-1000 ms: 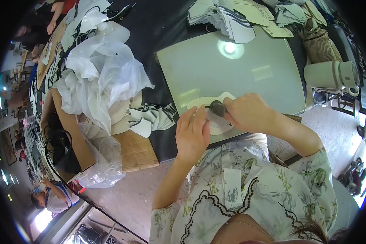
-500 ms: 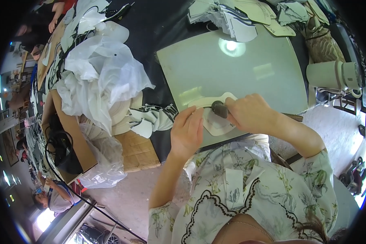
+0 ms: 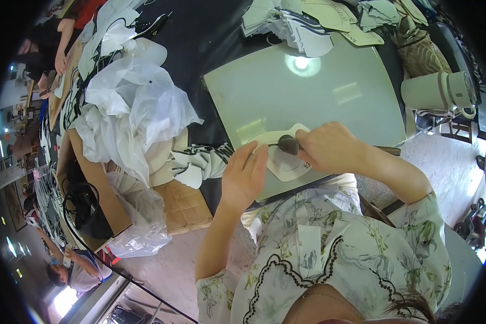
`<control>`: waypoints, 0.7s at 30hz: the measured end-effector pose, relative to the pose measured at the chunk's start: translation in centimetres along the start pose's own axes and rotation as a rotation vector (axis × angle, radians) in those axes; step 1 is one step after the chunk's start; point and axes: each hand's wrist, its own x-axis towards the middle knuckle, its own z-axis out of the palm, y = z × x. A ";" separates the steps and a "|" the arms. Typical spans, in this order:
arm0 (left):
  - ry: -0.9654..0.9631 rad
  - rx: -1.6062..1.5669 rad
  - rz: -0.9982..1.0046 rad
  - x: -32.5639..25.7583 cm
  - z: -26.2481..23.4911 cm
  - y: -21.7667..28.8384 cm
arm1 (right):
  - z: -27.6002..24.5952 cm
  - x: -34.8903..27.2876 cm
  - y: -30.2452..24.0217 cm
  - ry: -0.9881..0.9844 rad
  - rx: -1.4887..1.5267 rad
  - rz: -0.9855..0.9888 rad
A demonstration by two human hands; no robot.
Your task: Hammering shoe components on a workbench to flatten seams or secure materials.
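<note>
A pale cut piece (image 3: 290, 170) of sheet material, with a curved outline, lies at the near edge of a pale green glass-like plate (image 3: 308, 89). My left hand (image 3: 245, 170) has bent fingers together at the piece's left edge, tips down on it. What its thumb does is hidden. My right hand (image 3: 329, 146) is closed around a dark tool with a rounded head (image 3: 288, 144), just above the piece. A narrow dark part of this tool points left towards my left fingertips. Its handle is hidden in my fist.
Stacked cut pieces (image 3: 308, 35) lie beyond the plate. Clear plastic bags (image 3: 137, 97) and more pieces (image 3: 200, 164) are at left, near an open cardboard box (image 3: 100, 189). A pale lidded mug (image 3: 434, 90) stands at right. Other people (image 3: 75, 264) are at far left.
The whole view has shifted slightly. The dark tool's head has tilted, so its narrow part shows more clearly. Both hands stay at the piece.
</note>
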 end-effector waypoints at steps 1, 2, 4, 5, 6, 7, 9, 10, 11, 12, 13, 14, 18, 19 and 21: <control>-0.005 0.020 0.025 -0.4 0.1 0.0 | -0.3 -0.1 -0.1 -0.002 -0.002 -0.004; -0.010 0.040 0.049 -0.7 0.2 0.0 | -0.8 -0.2 -0.3 0.018 0.010 0.019; 0.008 0.037 0.071 -0.4 0.4 -0.3 | -1.3 -0.2 -0.7 0.034 0.022 0.037; 0.026 0.032 0.099 -0.4 0.3 -0.3 | -1.5 -0.1 -0.9 0.088 0.051 0.014; 0.026 0.033 0.095 -0.6 0.2 -0.1 | -1.6 0.1 -1.1 0.142 0.081 -0.008; 0.021 0.036 0.093 -0.5 0.2 -0.1 | -1.4 0.5 -1.0 0.143 0.080 -0.006; 0.018 0.036 0.095 -0.3 0.3 -0.2 | -0.7 1.2 -0.7 -0.018 -0.035 -0.068; 0.016 0.046 0.098 -0.6 0.3 -0.2 | -1.2 1.2 -1.1 -0.021 -0.037 -0.071; 0.014 0.056 0.102 -0.8 0.4 -0.2 | -2.2 0.9 -1.6 0.036 -0.011 -0.050; 0.015 0.056 0.099 -0.9 0.4 -0.3 | -2.7 0.8 -1.9 0.094 0.014 -0.028; 0.016 0.055 0.109 -0.7 0.4 -0.5 | -2.4 1.1 -1.7 0.097 0.014 -0.018; 0.017 0.054 0.120 -0.6 0.5 -0.6 | -1.9 1.6 -1.3 0.038 -0.008 -0.031; 0.000 0.031 0.045 -0.7 0.6 -0.4 | -1.8 1.8 -1.0 0.029 -0.056 -0.070; 0.009 0.024 0.078 -0.6 0.5 -0.5 | -1.7 1.6 -1.1 0.021 -0.051 -0.074; 0.011 0.019 0.100 -0.9 0.2 -0.2 | -1.5 1.3 -1.2 0.086 -0.024 -0.088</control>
